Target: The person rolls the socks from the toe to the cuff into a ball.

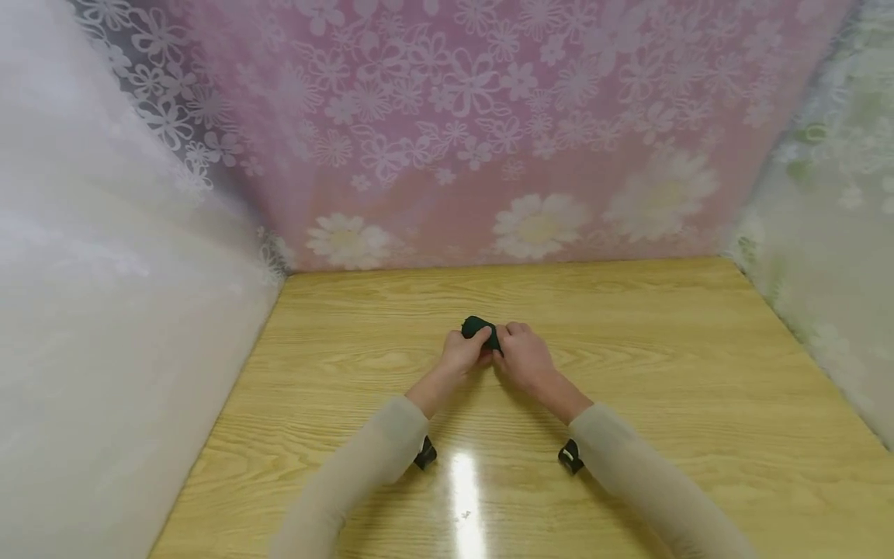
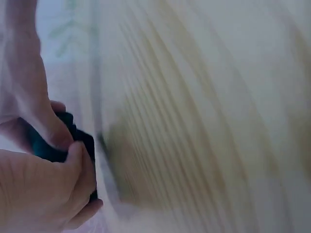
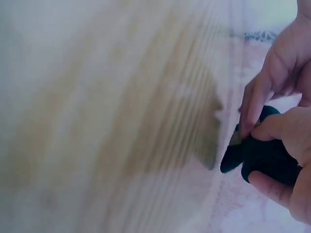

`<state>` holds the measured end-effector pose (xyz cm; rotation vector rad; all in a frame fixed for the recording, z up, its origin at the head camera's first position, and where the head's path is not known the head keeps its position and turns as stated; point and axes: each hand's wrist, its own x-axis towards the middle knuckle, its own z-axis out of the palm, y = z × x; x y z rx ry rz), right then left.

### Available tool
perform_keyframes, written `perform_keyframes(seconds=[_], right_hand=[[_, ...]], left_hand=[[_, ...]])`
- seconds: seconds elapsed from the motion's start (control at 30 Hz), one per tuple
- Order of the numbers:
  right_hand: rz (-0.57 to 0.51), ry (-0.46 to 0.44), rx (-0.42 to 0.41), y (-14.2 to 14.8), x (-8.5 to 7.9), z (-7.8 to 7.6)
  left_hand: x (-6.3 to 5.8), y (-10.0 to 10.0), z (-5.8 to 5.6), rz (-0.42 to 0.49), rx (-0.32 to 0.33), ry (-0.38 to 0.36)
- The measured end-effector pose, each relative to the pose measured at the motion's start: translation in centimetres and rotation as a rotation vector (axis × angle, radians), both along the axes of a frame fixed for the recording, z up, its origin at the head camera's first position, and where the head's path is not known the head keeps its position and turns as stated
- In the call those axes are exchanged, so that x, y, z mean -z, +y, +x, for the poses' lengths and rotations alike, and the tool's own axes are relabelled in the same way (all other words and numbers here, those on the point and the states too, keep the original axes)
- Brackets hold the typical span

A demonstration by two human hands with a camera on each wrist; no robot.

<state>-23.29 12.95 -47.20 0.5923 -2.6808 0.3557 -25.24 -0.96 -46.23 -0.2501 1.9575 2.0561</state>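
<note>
A small dark green bundle of cloth (image 1: 476, 326), seemingly rolled or folded, is held between both hands above the middle of the table. My left hand (image 1: 462, 354) grips its left side, with the thumb laid across the front. Curled fingers of my right hand (image 1: 525, 359) pinch the right end, close against the left hand. In the left wrist view the green cloth (image 2: 43, 145) is partly covered by fingers. A dark flap sticks out from the cloth (image 3: 267, 160) in the right wrist view. Its exact kind cannot be told.
The wood-grain table (image 1: 335, 310) has a bright light reflection near the front. Pink flowered sheeting (image 1: 433, 140) hangs behind it, with pale sheeting (image 1: 105, 310) on the left and a pale flowered one (image 1: 838, 233) on the right. Dark wrist devices show below both sleeves.
</note>
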Motion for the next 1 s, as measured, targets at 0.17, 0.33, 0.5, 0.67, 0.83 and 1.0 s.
perform_keyframes(seconds=[0.17, 0.33, 0.5, 0.67, 0.83, 1.0], right_hand=[[-0.029, 0.171, -0.038, -0.1, -0.3, 1.0], [-0.316, 0.155, -0.083, 0.0, -1.8, 2.0], [-0.796, -0.124, -0.086, 0.1, -3.9, 2.8], [-1.082, -0.464, -0.065, 0.4, -4.9, 3.4], [-1.184, -0.524, -0.116, 0.3, -4.6, 3.6], [-1.085, -0.320, -0.102, -0.2, -3.6, 3.7]], left_hand=[[0.0, -0.2, 0.1, 0.200, -0.015, 0.061], [-0.6, -1.4, 0.2, 0.357, 0.065, 0.176], [-1.4, -2.1, 0.7, 0.469, 0.149, 0.310], [-1.6, -2.2, 1.1, 0.492, 0.212, 0.412], [-1.2, -2.2, 1.4, 0.550, 0.256, 0.414], [-0.9, -1.8, 1.6, 0.547, 0.232, 0.396]])
